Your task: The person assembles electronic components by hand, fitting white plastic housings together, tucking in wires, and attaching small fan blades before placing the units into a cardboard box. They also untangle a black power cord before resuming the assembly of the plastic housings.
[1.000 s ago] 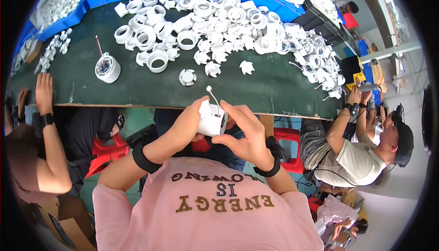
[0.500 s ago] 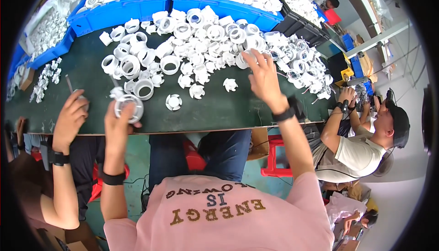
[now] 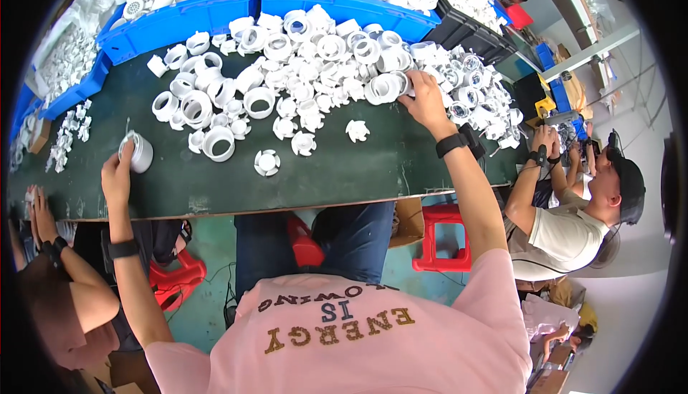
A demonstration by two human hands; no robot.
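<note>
My left hand (image 3: 117,173) is at the left part of the dark green table, its fingers closed on a white plastic cylinder (image 3: 141,153) with a small thin piece sticking up at its top. On the right, my right hand (image 3: 428,106) reaches to the edge of the pile of white parts. Its thumb and fingers close around the side of a white plastic ring (image 3: 385,88); the fingertips are partly hidden. Loose flower-shaped white pieces, such as a finned cap (image 3: 267,163), lie between my hands, near several wide rings (image 3: 218,144).
Blue bins (image 3: 179,25) and a black crate (image 3: 469,33) full of white parts line the far side. Clear-lensed pieces (image 3: 469,96) are heaped on the right. Small parts (image 3: 69,134) lie far left. One co-worker (image 3: 72,301) sits at left, another (image 3: 566,229) at right.
My left hand has moved left with the white cylinder, away from the table's front middle. My right hand has shifted slightly right and closed on a ring. The left co-worker's hand has drawn back leftward.
</note>
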